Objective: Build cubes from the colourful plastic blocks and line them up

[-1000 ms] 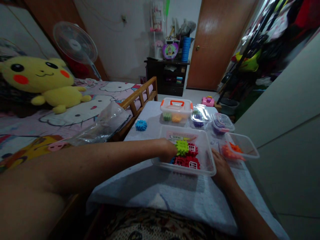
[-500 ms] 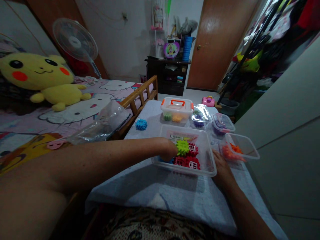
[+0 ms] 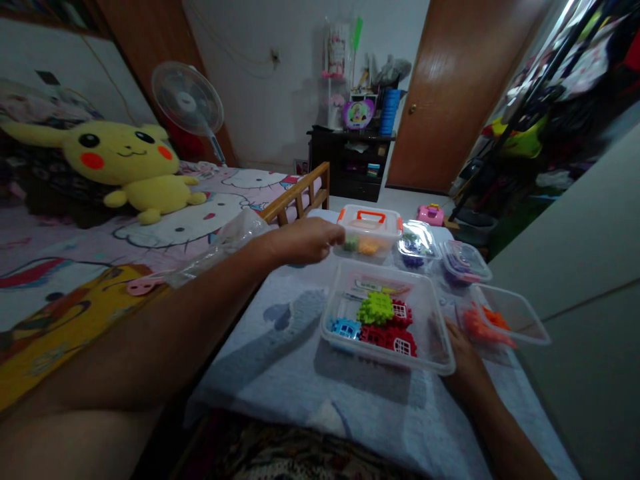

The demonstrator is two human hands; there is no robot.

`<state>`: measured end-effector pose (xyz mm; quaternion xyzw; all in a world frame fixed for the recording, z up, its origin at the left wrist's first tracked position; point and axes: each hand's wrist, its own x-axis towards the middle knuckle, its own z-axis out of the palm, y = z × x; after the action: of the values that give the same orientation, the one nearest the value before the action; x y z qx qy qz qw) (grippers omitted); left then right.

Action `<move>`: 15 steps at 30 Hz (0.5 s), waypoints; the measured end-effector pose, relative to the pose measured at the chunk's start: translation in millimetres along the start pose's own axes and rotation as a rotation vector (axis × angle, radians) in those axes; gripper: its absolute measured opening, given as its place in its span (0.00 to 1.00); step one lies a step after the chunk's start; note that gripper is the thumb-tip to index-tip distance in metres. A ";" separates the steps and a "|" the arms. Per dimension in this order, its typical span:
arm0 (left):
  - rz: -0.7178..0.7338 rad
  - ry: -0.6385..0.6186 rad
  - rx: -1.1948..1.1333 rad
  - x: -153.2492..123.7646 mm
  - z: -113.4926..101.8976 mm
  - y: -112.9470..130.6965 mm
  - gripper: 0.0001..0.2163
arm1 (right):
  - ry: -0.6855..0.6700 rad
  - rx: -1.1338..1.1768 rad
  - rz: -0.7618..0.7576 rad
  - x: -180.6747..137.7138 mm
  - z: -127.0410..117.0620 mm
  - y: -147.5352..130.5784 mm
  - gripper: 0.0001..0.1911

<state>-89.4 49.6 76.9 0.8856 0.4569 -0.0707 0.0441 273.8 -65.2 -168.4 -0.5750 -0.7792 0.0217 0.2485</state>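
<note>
My left hand (image 3: 313, 240) is raised over the far left part of the table, its fingers curled closed; what they hold, if anything, is hidden. A bit of blue shows just below it. In front of me is a clear plastic container (image 3: 435, 343), my right hand (image 3: 463, 360) gripping its right side, with the fingertips partly hidden by the wall. Inside lie a lime-green gear-edged block (image 3: 376, 308), several red blocks with white window inserts (image 3: 387, 339) and a blue window block (image 3: 346, 328).
Behind the container stands a lidded clear box with an orange handle (image 3: 371, 227). Clear tubs line the right: one with purple pieces (image 3: 415, 250), a lidded one (image 3: 466, 262), and an open one with orange pieces (image 3: 487, 323). A wooden bed rail (image 3: 300, 197) borders the left side.
My left hand has come out of the container and moved up and left, uncovering the blue window block. My right hand stays at the container's side. The view has shifted slightly.
</note>
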 end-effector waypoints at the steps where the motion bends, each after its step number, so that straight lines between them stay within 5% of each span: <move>1: -0.026 0.022 -0.012 5.3 5.7 -20.2 0.22 | -0.003 -0.006 0.003 -0.3 0.4 -0.1 0.23; 7: -0.248 -0.191 -0.027 37.2 81.1 -100.6 0.38 | 0.011 -0.044 -0.004 -2.3 3.9 0.1 0.23; 11: -0.287 -0.235 -0.065 46.1 119.5 -119.9 0.39 | 0.023 -0.034 -0.021 -2.8 3.6 -1.0 0.24; 15: -0.293 -0.230 -0.070 52.0 129.8 -126.6 0.39 | 0.021 -0.041 -0.013 -2.8 1.3 -3.5 0.25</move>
<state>-174.0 146.1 -61.4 0.7936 0.5750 -0.1614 0.1161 270.8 -68.6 -169.4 -0.5753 -0.7804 -0.0020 0.2447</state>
